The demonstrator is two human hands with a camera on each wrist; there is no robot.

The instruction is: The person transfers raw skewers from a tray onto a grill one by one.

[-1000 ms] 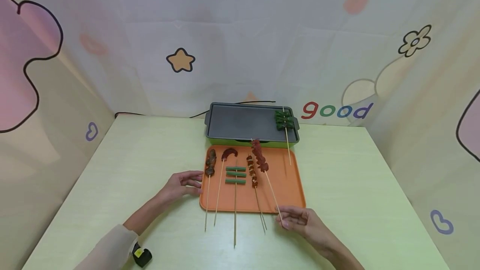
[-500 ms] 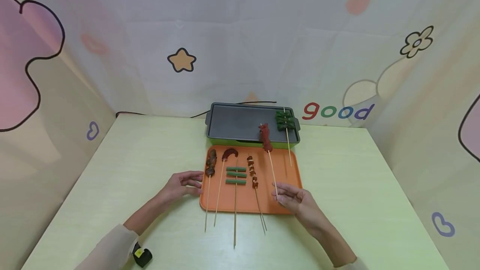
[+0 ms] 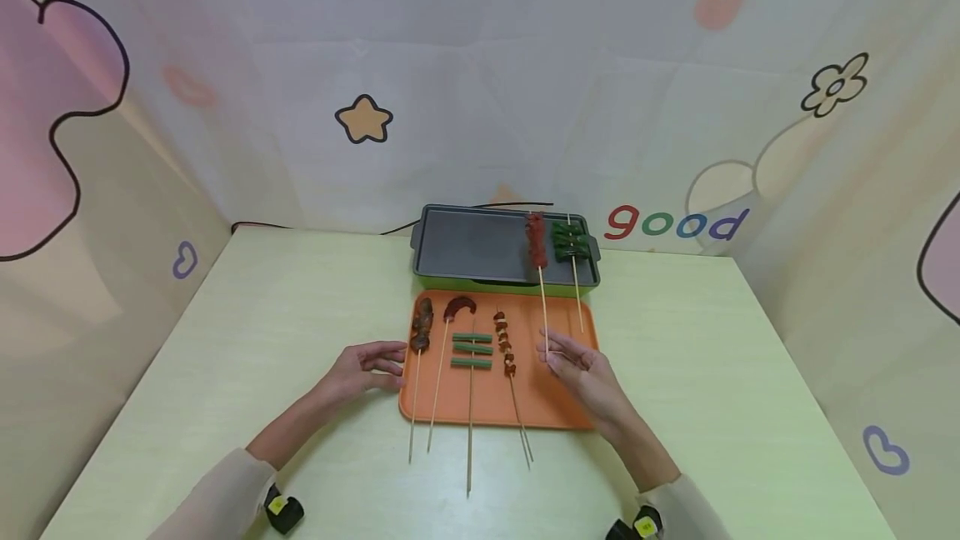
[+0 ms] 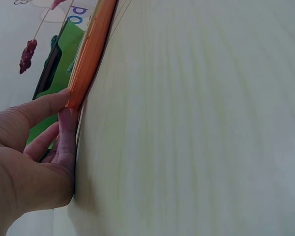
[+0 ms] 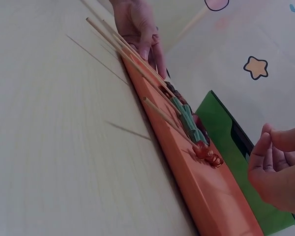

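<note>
My right hand pinches the bare stick of a red meat skewer between thumb and fingertips. The meat end overlaps the right part of the dark griddle plate, left of a green leafy vegetable skewer. My left hand touches the left edge of the orange tray with extended fingertips and thumb. On that tray lie a dark brown skewer, a curled dark red skewer, a skewer of green bean pieces and small reddish-brown meat skewers.
The griddle's green base stands right behind the tray. Several bare sticks project over the tray's front edge onto the pale table. A patterned curtain closes off the back and sides, with a black cable along its foot.
My right hand has carried the red meat skewer up from above the tray and forward, bringing its meat over the griddle plate beside the green skewer. My left hand has stayed at the tray.
</note>
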